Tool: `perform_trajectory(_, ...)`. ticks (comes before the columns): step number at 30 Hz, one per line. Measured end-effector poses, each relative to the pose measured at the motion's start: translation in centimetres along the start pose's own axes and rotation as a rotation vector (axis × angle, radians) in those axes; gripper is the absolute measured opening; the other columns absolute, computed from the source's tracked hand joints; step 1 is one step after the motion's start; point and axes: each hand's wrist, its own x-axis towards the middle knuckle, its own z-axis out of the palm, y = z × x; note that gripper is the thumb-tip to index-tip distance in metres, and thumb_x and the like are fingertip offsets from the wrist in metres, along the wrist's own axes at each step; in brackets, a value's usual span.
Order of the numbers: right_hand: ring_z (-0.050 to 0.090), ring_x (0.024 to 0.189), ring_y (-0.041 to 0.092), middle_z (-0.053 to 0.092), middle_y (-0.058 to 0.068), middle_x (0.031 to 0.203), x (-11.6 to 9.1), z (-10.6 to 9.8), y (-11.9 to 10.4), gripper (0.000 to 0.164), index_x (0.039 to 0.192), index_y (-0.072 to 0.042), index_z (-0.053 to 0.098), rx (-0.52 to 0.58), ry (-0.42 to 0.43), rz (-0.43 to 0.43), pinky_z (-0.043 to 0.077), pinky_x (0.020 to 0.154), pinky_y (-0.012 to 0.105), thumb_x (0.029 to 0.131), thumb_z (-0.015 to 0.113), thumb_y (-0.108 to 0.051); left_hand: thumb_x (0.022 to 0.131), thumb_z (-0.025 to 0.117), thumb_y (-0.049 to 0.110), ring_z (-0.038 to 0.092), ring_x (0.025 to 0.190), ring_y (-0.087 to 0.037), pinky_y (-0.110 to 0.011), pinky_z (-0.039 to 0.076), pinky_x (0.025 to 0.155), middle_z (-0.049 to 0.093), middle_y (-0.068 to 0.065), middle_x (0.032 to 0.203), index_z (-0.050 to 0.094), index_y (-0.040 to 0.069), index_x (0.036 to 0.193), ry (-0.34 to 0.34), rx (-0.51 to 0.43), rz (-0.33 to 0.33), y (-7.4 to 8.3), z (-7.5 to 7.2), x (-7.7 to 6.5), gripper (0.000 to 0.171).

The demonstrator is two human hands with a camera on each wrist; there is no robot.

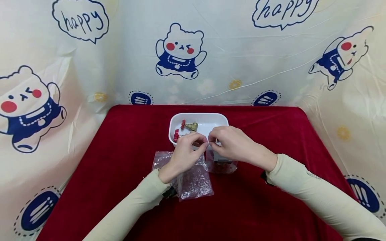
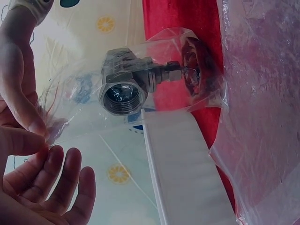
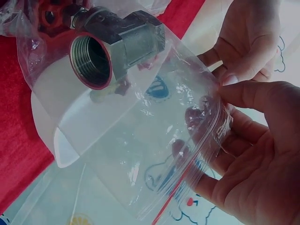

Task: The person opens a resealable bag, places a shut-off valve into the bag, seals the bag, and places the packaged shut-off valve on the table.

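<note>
A clear zip-lock bag (image 3: pixel 140 159) hangs from both hands, its red-striped seal at the top in the right wrist view. Inside it sits a grey metal valve (image 2: pixel 124 82) with a threaded opening and a red handwheel (image 2: pixel 191 70). My left hand (image 1: pixel 188 152) pinches one top corner area between thumb and index finger, its other fingers loosely spread in the left wrist view. Right beside it, my right hand (image 1: pixel 233 142) pinches the same edge, fingertips close to the left ones. The valve hangs low in the bag, just in front of the tray.
Behind the hands stands a white tray (image 1: pixel 208 117) holding a brass valve (image 1: pixel 191 126) and another red handwheel (image 1: pixel 176 135), partly hidden by the left hand. Crumpled clear plastic bags (image 1: pixel 196 184) lie on the red cloth (image 1: pixel 256 201) under the left forearm. Patterned curtains surround the table.
</note>
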Motion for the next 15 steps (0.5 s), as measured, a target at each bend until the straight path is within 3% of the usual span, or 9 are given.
perform_trajectory(8,0.052,0.063,0.011,0.064,-0.008,0.080,-0.32,-0.32,0.19,0.007,0.085,-0.015,0.073,-0.009,-0.035,0.054,0.048,0.059,0.031,0.090,0.076,-0.011,0.095,0.071,0.002,0.067,0.086,-0.013,-0.044,0.061,0.078,0.072,0.000,0.093,0.073,0.009,0.092,-0.004,-0.014,-0.001,-0.11,0.09,-0.14,0.008)
perform_trajectory(15,0.051,0.063,0.011,0.059,-0.012,0.072,-0.49,-0.51,0.65,0.008,0.083,-0.016,0.073,0.015,-0.049,0.113,0.048,0.059,0.032,0.089,0.076,-0.011,0.095,0.071,0.002,0.067,0.086,-0.013,-0.043,0.061,0.078,0.071,0.000,0.093,0.073,0.009,0.092,-0.003,-0.026,-0.008,-0.06,-0.07,-0.05,0.008)
